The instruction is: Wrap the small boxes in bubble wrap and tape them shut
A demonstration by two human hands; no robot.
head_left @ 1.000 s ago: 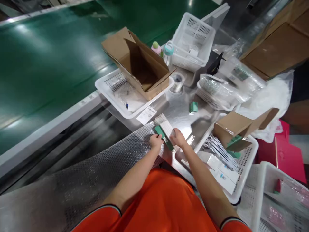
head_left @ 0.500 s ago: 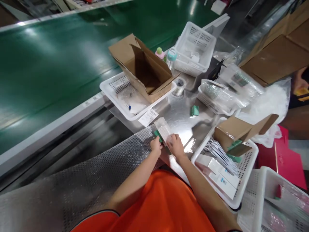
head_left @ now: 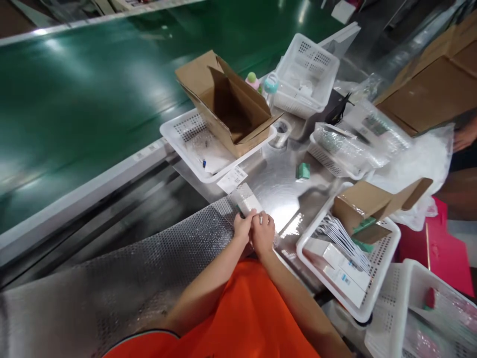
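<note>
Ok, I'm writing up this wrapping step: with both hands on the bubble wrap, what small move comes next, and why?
Probably roll the bundle one more turn away from the body. Both hands, left hand and right hand, pinch the bubble wrap together at the sheet's end, only a sliver of the green box shows, and loose wrap lies beyond the fingers.

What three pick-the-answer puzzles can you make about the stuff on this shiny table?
1. Where does the open cardboard box sit?
A. in a white basket
B. on the floor
C. on the red folder

2. What colour is the small box alone on the metal table?
A. pink
B. green
C. orange

3. What are the left hand and right hand doing?
A. resting apart
B. pressed together on a bubble-wrapped packet
C. lifting a basket

Answers: 1 A, the white basket lies under it; 2 B, its sides are green; 3 B, both hands' fingers meet on the wrap.
</note>
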